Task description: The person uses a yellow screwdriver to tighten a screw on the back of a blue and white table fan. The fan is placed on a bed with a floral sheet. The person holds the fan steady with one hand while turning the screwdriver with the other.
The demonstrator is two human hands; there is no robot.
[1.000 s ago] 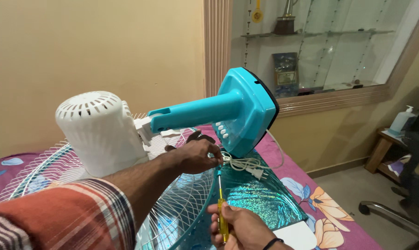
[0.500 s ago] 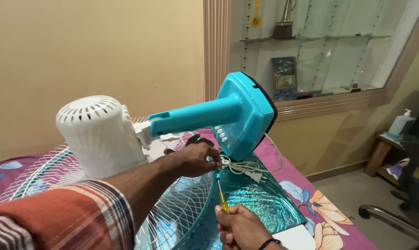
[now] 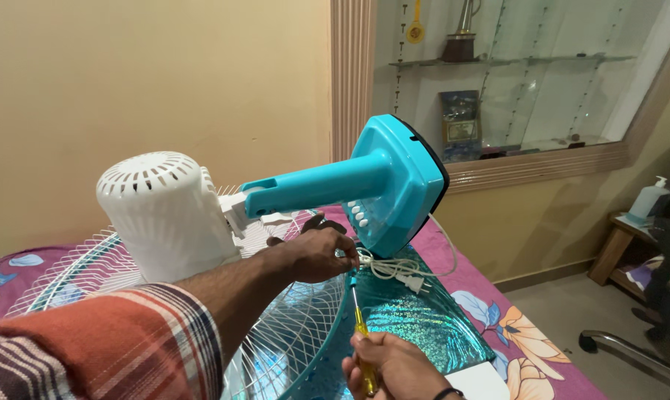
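Observation:
A table fan lies on its side on a bed, its teal base (image 3: 398, 185) and teal stem raised toward me and its white motor housing (image 3: 165, 211) at the left. My left hand (image 3: 313, 255) grips the lower edge of the base, beside the white buttons and the bundled white power cord (image 3: 402, 270). My right hand (image 3: 394, 367), at the bottom edge of the view, is closed on a yellow-handled screwdriver (image 3: 361, 333). The tool's tip points up at the base, right by my left fingers.
White wire fan grilles (image 3: 290, 333) and a shiny teal blade lie under my arms on the pink floral bedsheet (image 3: 527, 348). A glass display shelf is in the wall behind. A small wooden side table (image 3: 620, 248) and a chair base stand on the floor at right.
My right hand with the screwdriver has shifted slightly to the right and lower in view. The fan and my left hand stay almost where they were.

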